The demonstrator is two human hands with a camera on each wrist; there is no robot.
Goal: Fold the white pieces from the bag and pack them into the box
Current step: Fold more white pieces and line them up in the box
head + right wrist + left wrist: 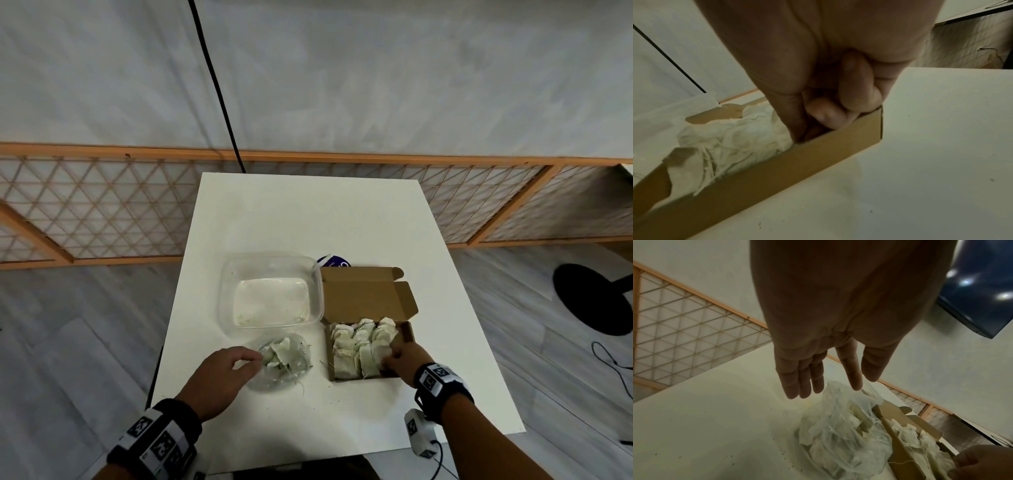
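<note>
A brown cardboard box (363, 298) lies open right of the table's middle, its tray filled with rows of folded white pieces (359, 346). A clear bag (287, 363) with more white pieces sits to its left. My left hand (255, 358) hovers at the bag's left side with straight, relaxed fingers (791, 386) above the bag (838, 434), holding nothing. My right hand (390, 359) is in the tray's near right corner. In the right wrist view its fingers (857, 91) are curled and the thumb reaches down inside the box wall (777, 175), pinching the end white piece (731, 139).
A clear plastic container (270, 291) stands behind the bag, touching the box lid. A dark blue object (330, 262) peeks out behind the box. A white device (419, 435) hangs at the table's near right edge. A black cable (212, 78) runs down behind the table.
</note>
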